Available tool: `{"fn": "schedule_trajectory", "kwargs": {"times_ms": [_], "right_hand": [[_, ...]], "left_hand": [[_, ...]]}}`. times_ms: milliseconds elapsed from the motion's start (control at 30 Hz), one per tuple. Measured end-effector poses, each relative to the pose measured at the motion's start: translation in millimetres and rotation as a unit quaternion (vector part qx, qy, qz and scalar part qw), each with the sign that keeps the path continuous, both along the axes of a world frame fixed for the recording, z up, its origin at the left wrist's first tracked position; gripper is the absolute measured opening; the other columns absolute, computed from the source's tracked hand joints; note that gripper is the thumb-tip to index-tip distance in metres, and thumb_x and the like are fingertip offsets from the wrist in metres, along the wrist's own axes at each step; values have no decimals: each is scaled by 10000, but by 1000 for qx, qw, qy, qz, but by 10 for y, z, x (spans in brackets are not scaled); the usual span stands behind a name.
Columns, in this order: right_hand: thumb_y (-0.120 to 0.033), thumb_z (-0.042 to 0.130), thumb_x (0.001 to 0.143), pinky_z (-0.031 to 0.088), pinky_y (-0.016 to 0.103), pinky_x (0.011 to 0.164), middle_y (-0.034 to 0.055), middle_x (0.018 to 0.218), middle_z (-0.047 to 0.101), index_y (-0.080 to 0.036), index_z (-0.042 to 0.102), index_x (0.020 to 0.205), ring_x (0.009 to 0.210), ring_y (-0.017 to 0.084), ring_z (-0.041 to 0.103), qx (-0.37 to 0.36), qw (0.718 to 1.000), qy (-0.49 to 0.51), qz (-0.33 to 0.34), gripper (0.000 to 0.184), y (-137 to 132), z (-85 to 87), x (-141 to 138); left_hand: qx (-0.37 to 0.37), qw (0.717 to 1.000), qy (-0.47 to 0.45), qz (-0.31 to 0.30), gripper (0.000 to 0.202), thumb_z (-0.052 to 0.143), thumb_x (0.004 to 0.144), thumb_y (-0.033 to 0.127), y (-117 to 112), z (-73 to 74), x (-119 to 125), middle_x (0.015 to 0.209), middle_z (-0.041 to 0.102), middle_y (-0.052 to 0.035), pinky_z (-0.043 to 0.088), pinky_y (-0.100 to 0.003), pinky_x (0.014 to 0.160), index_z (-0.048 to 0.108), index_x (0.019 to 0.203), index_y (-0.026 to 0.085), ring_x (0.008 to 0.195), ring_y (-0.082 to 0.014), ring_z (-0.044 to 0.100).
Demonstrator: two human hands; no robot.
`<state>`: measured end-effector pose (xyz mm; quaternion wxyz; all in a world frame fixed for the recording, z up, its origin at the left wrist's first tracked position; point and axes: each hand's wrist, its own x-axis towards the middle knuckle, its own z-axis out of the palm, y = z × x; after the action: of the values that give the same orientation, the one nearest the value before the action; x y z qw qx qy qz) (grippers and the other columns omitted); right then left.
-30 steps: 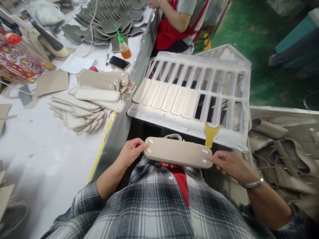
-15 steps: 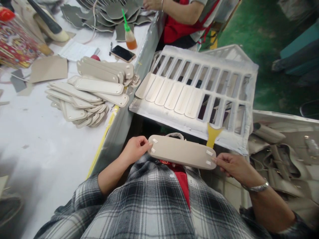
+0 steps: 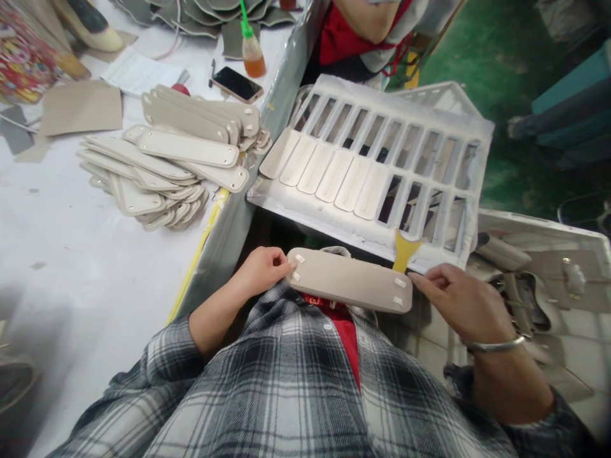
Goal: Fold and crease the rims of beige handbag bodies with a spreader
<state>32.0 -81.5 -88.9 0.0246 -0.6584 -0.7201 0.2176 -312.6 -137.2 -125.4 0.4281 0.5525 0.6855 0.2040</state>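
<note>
A long beige strip-shaped panel (image 3: 348, 280) with rounded ends lies level in front of my body. Small white tabs stick out near both of its ends. My left hand (image 3: 265, 270) is closed, pinching the panel's left end between thumb and fingers. At its upper right corner, the curled fingers of my right hand (image 3: 463, 299) touch the edge in a pinch. Just behind the panel, a yellow forked tool (image 3: 405, 250) leans at the front edge of a white slotted rack (image 3: 310, 207). Several pale strips (image 3: 338, 178) lie in the rack's near row.
On the white table (image 3: 119, 273) at left are stacked beige strips (image 3: 188, 149), a phone (image 3: 237, 84) and a green-tipped glue bottle (image 3: 252, 57). A crate (image 3: 539, 222) of beige bag pieces stands at right. A co-worker's arm (image 3: 372, 19) shows beyond the rack.
My right hand has moved up along the panel's right end, from the lower tab to the upper corner. My left hand keeps its pinch. The view has shifted slightly.
</note>
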Motion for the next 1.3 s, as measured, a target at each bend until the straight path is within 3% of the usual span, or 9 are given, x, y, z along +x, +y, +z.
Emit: {"fn": "schedule_trajectory", "kwargs": {"times_ms": [33,100,167,267,333,467,600,900,1300], "right_hand": [[-525,552,802,417,366,599,97,735,620,-199,598,816,683,255,577,54,998,17,34,330,-17,45,-173],[-502,549,820,438,422,795,131,983,627,-176,583,1032,930,304,573,110,977,79,165,390,-66,73,-596],[-524,597,781,395,461,928,134,1191,565,-171,496,1221,1095,313,510,96,949,103,283,573,-111,10,-1027],[-580,672,681,366,468,977,177,1260,513,-110,426,1284,1149,315,472,76,931,98,343,804,-130,-160,-1483],[-569,699,648,374,452,960,176,1215,529,-101,456,1235,1113,306,486,63,932,89,347,789,-117,-239,-1628],[-495,683,645,397,412,887,128,1066,562,-127,508,1113,1007,276,509,42,942,79,323,620,-88,-257,-1726],[-450,667,608,395,396,850,116,1011,554,-126,517,1049,942,269,500,51,947,69,310,568,-94,-257,-1778],[-548,664,662,370,425,903,140,1118,542,-121,481,1191,1015,297,478,67,939,84,326,704,-121,-324,-1765],[-530,691,638,384,418,886,137,1093,553,-121,512,1154,992,292,490,63,942,74,321,682,-136,-283,-1764]], "left_hand": [[-1,1000,-10,2,307,604,726,434,2,1,-6,555,555,17,314,-217,495,583,604,153,518,-98,455],[-2,1000,-28,9,325,613,720,450,3,-1,-14,544,545,21,306,-214,483,581,599,151,505,-94,442],[-2,999,-45,17,333,615,721,455,-3,-11,-19,534,536,24,302,-212,475,578,595,149,494,-91,429],[1,998,-59,25,332,613,725,451,-20,-35,-29,530,532,24,305,-210,473,574,594,149,494,-91,425],[3,998,-61,33,331,614,725,450,-30,-46,-44,536,538,23,311,-209,479,573,595,148,501,-92,430],[2,997,-64,38,337,617,724,451,-30,-51,-81,539,535,22,320,-210,494,563,587,148,512,-93,433],[-10,995,-83,46,334,626,715,444,-21,-74,-97,535,521,26,322,-208,488,551,580,147,505,-87,419],[-1,991,-126,51,337,652,696,450,-49,-139,-141,528,492,30,295,-198,456,560,591,143,483,-73,387],[7,992,-119,33,263,590,748,366,-84,-170,-93,506,477,57,308,-193,439,471,616,171,438,-71,421]]}}
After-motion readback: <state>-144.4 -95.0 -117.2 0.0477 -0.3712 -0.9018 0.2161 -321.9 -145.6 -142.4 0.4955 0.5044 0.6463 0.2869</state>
